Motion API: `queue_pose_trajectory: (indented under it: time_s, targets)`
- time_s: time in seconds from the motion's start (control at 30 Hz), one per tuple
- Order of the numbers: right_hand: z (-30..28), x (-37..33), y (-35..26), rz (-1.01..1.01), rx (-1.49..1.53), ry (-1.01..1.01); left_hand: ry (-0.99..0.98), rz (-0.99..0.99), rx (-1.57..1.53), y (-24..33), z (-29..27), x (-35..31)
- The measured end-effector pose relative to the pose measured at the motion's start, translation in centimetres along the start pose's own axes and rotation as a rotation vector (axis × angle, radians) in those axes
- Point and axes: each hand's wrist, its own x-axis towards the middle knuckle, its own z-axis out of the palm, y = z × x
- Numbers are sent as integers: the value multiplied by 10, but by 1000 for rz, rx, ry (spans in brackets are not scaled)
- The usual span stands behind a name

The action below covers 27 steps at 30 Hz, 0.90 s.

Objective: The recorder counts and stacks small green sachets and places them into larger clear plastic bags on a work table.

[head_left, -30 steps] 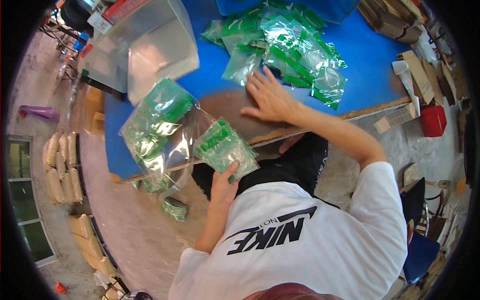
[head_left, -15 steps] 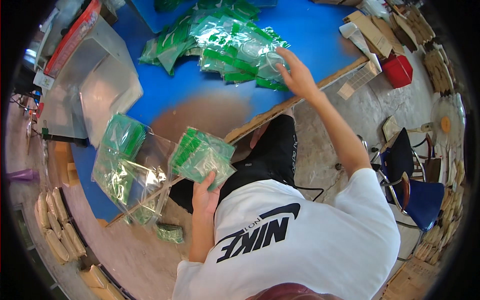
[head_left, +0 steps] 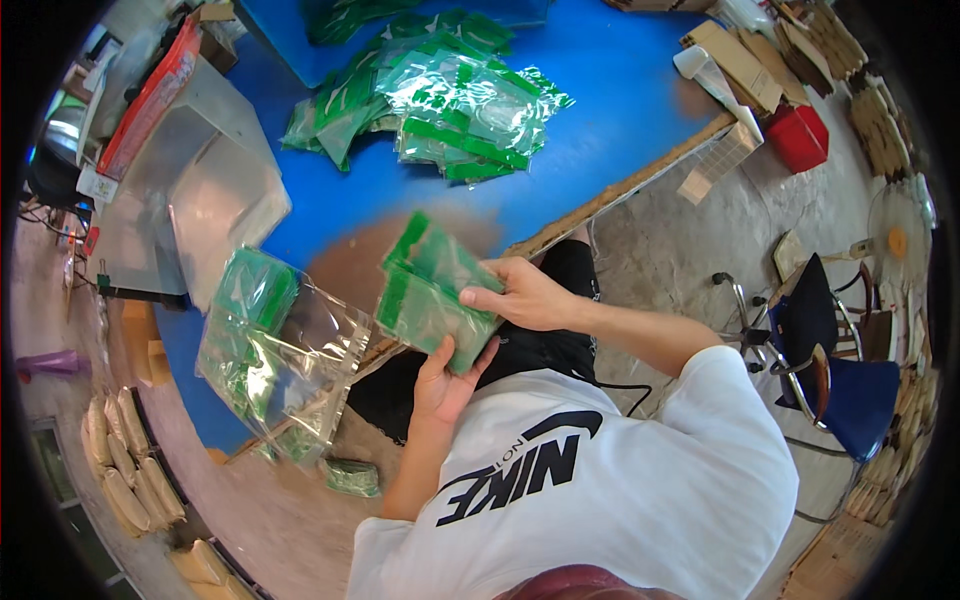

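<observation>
Both hands hold one stack of clear plastic packets with green bands (head_left: 425, 290) over the near edge of the table. My left hand (head_left: 447, 385) grips its lower corner, thumb on top and fingers beneath. My right hand (head_left: 530, 293) pinches its right side, the thumb lying across the top packet. What the packets contain is too blurred to make out. A loose pile of similar green-banded packets (head_left: 465, 110) lies farther back on the table. Left of my hands, a large clear plastic bag (head_left: 310, 355) rests at the table edge, next to a bundle of green packets (head_left: 255, 290).
The blue table (head_left: 590, 130) has a worn wooden front edge. A translucent bin (head_left: 235, 180) stands at its left. On the floor lies a green bundle (head_left: 352, 478). A red box (head_left: 798, 137), cardboard pieces (head_left: 735, 65) and blue chairs (head_left: 850, 400) are at the right.
My right hand has come back from the loose pile to the stack in my left hand, bringing packets from the pile's right end. The stack has shifted slightly right.
</observation>
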Motion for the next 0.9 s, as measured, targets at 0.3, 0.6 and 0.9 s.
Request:
queue_pose_trajectory:
  time_s: [0.3,0.6,0.9]
  targets:
    - [-157,181,19,-282,-990,775,98,301,374,3,-20,-19]
    - [-52,197,28,-497,-1443,217,168,380,309,9,-29,-35]
    - [-43,77,18,-396,-1229,268,186,432,350,21,-28,-42]
